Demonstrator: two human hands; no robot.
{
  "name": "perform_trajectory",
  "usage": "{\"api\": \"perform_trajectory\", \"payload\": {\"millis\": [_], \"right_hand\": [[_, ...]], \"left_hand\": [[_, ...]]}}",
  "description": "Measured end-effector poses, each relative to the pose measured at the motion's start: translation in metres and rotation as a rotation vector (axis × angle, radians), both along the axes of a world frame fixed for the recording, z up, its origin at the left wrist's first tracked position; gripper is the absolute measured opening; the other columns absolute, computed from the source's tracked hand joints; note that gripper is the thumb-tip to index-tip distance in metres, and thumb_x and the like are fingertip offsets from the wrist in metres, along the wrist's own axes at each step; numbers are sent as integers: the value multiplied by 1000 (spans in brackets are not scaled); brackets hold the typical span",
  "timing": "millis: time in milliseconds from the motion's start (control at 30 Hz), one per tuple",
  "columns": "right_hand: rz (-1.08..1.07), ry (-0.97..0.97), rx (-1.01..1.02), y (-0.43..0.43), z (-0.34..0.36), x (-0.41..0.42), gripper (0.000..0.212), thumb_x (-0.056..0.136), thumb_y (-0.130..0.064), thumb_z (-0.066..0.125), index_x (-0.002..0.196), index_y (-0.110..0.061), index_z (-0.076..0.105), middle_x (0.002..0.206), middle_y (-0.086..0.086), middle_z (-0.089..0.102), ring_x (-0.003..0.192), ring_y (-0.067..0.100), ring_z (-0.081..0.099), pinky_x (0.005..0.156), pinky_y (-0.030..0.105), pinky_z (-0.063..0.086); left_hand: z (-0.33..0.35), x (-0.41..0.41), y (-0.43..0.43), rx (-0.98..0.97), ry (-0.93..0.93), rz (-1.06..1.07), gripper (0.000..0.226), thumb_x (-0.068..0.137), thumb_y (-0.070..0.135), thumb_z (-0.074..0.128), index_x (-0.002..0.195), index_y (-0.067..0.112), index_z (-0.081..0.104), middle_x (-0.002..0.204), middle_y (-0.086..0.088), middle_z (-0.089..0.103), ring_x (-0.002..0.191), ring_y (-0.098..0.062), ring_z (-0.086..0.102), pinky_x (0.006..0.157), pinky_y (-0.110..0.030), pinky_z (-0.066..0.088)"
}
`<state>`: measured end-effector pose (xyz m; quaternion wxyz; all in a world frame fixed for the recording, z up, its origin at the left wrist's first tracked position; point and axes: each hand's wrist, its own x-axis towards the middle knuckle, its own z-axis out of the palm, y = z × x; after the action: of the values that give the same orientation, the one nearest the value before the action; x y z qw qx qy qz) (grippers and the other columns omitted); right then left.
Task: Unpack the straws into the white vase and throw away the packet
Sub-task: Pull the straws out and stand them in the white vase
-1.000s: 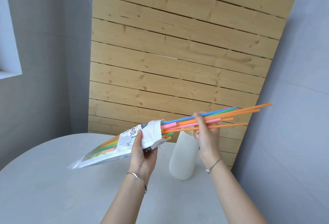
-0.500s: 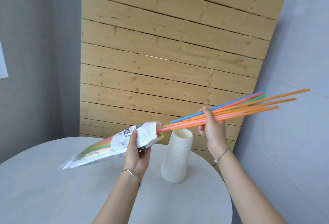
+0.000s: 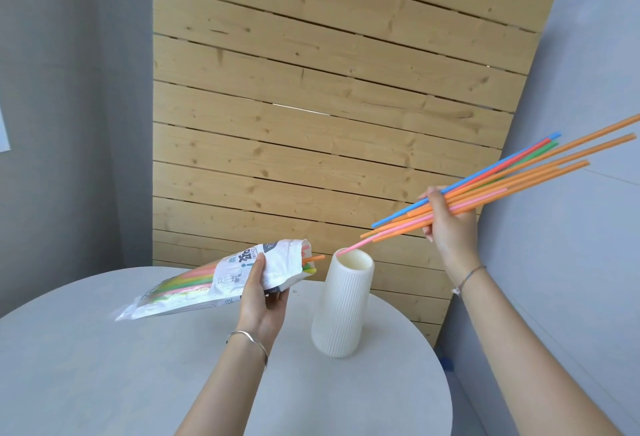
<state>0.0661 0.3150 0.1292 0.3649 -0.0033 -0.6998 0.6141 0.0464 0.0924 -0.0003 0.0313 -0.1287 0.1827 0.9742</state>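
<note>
My right hand [image 3: 450, 224] grips a bundle of coloured straws [image 3: 512, 176], orange, pink, blue and green, slanting up to the right. The bundle is clear of the packet, and its lowest pink tip hangs just over the rim of the ribbed white vase [image 3: 341, 307], which stands upright on the table. My left hand [image 3: 261, 300] holds the clear and white straw packet [image 3: 214, 279] near its open end, tilted with the mouth up toward the vase. Several straws remain inside, a few tips poking out of the mouth.
The round grey table [image 3: 104, 366] carries only the vase. A pale wooden slat panel [image 3: 329, 106] leans against the grey wall behind it. The table's right edge drops off beside a grey wall.
My right hand has drawn the straw bundle fully out of the packet, up and to the right. The packet in my left hand has stayed about where it was.
</note>
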Motion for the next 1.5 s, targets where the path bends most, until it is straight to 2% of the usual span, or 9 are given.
{"api": "perform_trajectory", "payload": {"millis": [233,400,667,933,1000,1133,1267,1367,1500], "right_hand": [[-43,-40,56,9,13,-5,27,90,-19,51,63,-21,58,43,-10,51,31,3,43,32,12,32],[43,-245,255,-12,-19,-25,26,91,-19,52,66,-17,59,51,1,50,32,4,46,37,15,37],[137,-496,447,-23,-66,-52,18,86,-18,61,68,-21,61,73,-3,62,69,14,59,66,25,44],[116,-528,408,-14,-77,-55,17,78,-29,73,71,-17,64,64,-4,61,66,14,58,57,21,43],[98,-487,387,-12,-75,-53,16,78,-31,73,76,-18,63,63,-7,56,63,13,53,55,20,40],[-84,-315,289,-18,-66,-36,39,77,-32,74,109,-20,55,86,-1,53,80,14,50,69,26,39],[-126,54,158,-55,-71,2,18,85,-28,67,97,-23,55,90,-1,55,66,6,47,64,20,41],[137,-53,-34,-92,-90,17,12,86,-24,66,89,-17,56,101,10,61,83,13,57,66,11,43],[245,-263,-54,-120,-119,19,17,85,-26,66,92,-11,61,112,14,61,106,20,57,88,24,44]], "left_hand": [[2,3,4,4,-6,-6,28,91,23,61,115,9,59,102,-5,70,93,-15,65,89,-30,51],[1,6,10,-7,-3,-33,29,92,24,60,116,7,59,103,-6,69,94,-16,65,87,-29,51],[-4,5,8,-27,19,-42,23,92,23,59,109,8,62,85,-4,77,80,-13,72,65,-26,60],[-6,4,7,-9,31,-57,28,92,23,59,114,6,61,86,-6,77,75,-14,74,64,-27,60],[-7,5,7,-2,26,-48,32,92,23,60,120,7,59,99,-7,75,87,-16,71,69,-28,59],[-7,6,5,-13,23,-32,33,91,22,61,122,9,58,101,-4,74,87,-14,70,64,-26,60],[-6,8,5,-69,50,-22,34,91,23,61,123,11,58,108,-4,71,94,-14,67,67,-23,60],[-7,10,6,-159,58,-9,32,89,26,64,119,13,62,112,-3,70,93,-12,67,77,-25,56],[-11,19,7,-303,115,-19,30,81,31,70,106,16,69,96,2,76,83,-8,72,76,-24,51]]}}
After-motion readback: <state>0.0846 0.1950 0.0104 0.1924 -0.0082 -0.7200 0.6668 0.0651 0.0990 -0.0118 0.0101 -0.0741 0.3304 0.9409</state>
